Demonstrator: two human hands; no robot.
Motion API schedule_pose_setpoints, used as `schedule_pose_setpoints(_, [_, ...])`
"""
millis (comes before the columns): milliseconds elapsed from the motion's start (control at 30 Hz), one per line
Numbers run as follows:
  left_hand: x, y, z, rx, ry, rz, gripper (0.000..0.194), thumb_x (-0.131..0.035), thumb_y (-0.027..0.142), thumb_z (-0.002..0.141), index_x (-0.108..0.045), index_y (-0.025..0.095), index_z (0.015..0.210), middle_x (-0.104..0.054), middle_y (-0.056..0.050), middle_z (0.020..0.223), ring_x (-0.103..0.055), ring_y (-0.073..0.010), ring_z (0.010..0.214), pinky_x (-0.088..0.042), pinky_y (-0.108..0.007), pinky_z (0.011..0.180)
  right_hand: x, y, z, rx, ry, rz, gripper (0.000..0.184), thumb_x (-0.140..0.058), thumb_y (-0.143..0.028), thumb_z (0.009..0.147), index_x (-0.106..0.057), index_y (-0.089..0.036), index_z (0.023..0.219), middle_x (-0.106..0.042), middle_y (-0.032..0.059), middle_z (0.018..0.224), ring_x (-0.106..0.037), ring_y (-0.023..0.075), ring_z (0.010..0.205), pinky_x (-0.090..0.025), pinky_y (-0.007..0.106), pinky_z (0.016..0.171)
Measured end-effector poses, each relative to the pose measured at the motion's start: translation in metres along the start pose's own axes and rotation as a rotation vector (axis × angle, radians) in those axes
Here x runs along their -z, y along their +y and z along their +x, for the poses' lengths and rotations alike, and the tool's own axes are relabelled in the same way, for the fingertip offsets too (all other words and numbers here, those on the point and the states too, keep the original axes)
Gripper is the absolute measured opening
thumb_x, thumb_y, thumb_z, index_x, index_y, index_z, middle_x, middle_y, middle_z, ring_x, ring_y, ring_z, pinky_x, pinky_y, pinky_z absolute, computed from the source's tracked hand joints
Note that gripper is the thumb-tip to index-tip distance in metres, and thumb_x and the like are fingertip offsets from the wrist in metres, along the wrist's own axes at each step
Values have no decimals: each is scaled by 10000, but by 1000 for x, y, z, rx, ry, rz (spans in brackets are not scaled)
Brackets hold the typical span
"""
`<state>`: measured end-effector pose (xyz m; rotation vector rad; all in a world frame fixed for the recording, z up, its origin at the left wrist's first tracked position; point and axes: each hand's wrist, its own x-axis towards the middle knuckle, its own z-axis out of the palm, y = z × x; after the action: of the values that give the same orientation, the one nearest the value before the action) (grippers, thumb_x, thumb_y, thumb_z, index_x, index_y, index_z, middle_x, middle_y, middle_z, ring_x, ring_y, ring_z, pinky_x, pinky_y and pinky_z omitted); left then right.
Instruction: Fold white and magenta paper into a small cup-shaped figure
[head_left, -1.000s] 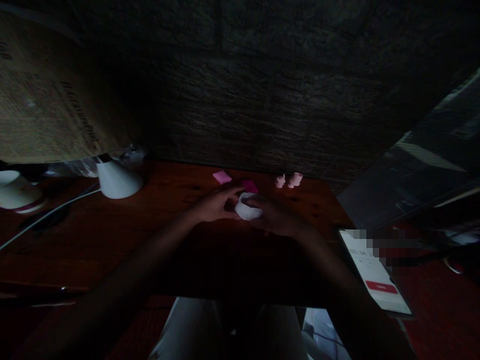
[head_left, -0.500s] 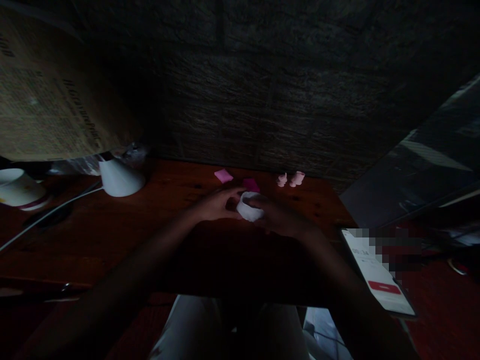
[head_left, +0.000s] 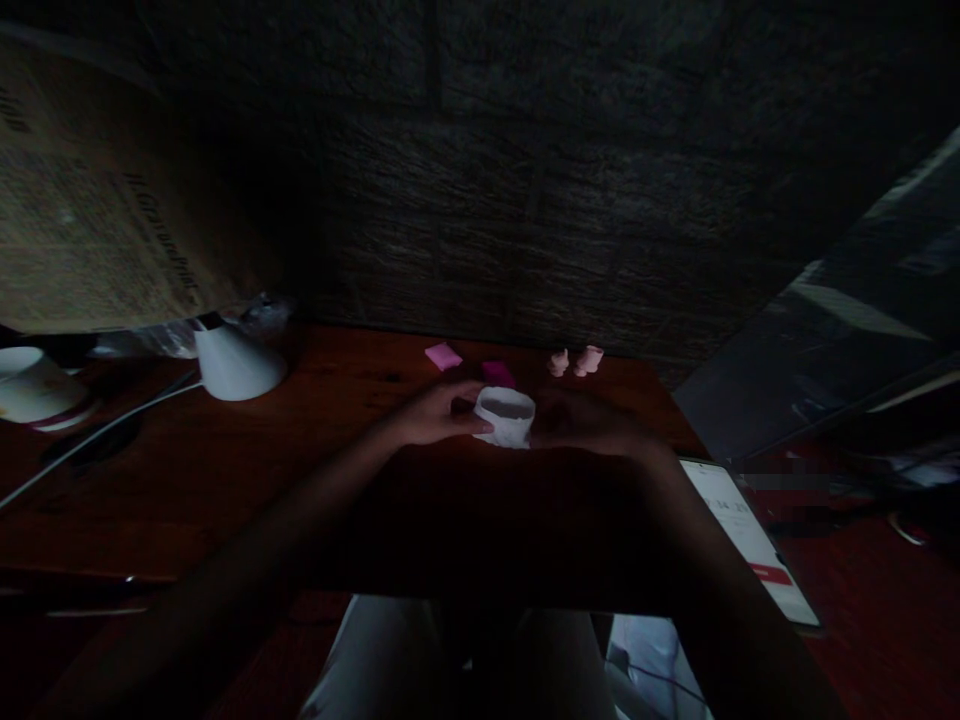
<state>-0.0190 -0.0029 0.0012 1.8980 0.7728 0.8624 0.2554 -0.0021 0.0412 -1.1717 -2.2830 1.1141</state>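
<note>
A small white open-topped cup (head_left: 507, 432) with uneven, soft-looking walls is upright between my two hands, low over the table. My left hand (head_left: 439, 412) grips it from the left, thumb on the near wall and fingers behind. On the other side my right hand (head_left: 574, 420) closes around the cup's right wall, its fingertips lost in the dark. Just beyond the cup lies a magenta square piece (head_left: 498, 374), and a lighter pink square piece (head_left: 443, 356) lies farther left. Two small pale pink shaped pieces, a smaller one (head_left: 558, 362) and a larger one (head_left: 589, 360), stand at the back right.
On the left of the wooden table (head_left: 345, 370) stand a white cone-shaped lamp base (head_left: 236, 362) with a cable, a paper cup (head_left: 37, 385) and a large printed paper shade (head_left: 112, 220). A phone (head_left: 750, 540) lies at the right edge. A brick-patterned wall (head_left: 480, 200) rises behind.
My right fingers have drawn out from the cup's opening to its right side, so the whole rim now shows. The left hand keeps its hold. The view has shifted slightly.
</note>
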Motion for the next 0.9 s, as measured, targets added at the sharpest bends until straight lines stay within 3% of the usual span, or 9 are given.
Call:
schedule_pose_setpoints(200, [5, 7, 0, 58, 49, -105, 431, -794, 305, 765, -687, 155, 1155, -720, -118, 1208, -688, -226, 1078, -559, -389, 916, -14, 0, 7, -14, -74, 124, 489, -797, -375, 734, -681, -183, 1169, -744, 73, 1094, -686, 233, 965, -532, 349, 835])
schedule_pose_setpoints(433, [11, 13, -1, 126, 47, -137, 468, -839, 313, 721, -707, 145, 1136, -729, -125, 1200, -687, -237, 1091, -532, -410, 973, -16, -1, 9, 43, -51, 35, 465, -793, -351, 750, -694, -198, 1178, -752, 54, 1051, -681, 225, 919, -524, 328, 787])
schedule_pose_setpoints(600, [9, 7, 0, 175, 2, -147, 508, -844, 279, 708, -680, 140, 1168, -728, -127, 1202, -691, -230, 1055, -533, -420, 955, -18, 1, 12, 75, -10, -60, 444, -740, -338, 805, -669, -170, 1209, -735, 90, 1107, -670, 216, 912, -503, 316, 779])
schedule_pose_setpoints(900, [6, -5, -2, 220, -36, -81, 593, -865, 247, 670, -637, 149, 1208, -728, -99, 1119, -680, -214, 937, -516, -368, 853, -17, -3, 11, -17, -29, -100, 428, -749, -362, 789, -679, -151, 1154, -720, 70, 949, -636, 196, 794, -449, 278, 676])
